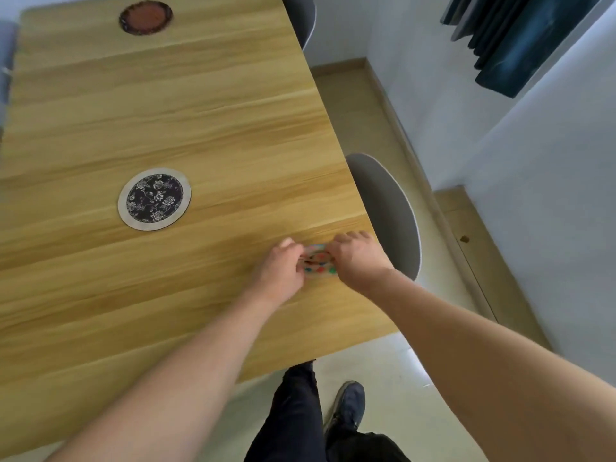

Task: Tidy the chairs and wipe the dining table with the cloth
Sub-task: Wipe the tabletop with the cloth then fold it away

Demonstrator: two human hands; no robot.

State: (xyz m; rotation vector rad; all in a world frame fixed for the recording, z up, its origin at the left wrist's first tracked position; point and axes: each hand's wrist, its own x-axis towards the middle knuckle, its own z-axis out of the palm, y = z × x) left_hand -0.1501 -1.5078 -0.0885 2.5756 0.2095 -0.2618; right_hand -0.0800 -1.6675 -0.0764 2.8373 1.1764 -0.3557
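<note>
Both arms reach forward over the tabletop (200, 121) near its right edge. The left hand (278, 273) and right hand (355, 258) curl inward, fingers pinching a small colourful cloth (318, 263) between them, blurred, resting on the wood. A grey chair (390, 211) sits tucked just beside that edge.

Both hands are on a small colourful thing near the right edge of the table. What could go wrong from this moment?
1. The small colourful item, held between the left hand and the right hand, lies close to the table's right edge, so it may slip to the floor.
2. The floral coaster and the reddish coaster lie on the table; wiping could push them off.
3. No cloth is clearly visible; the image is blurred.
</note>
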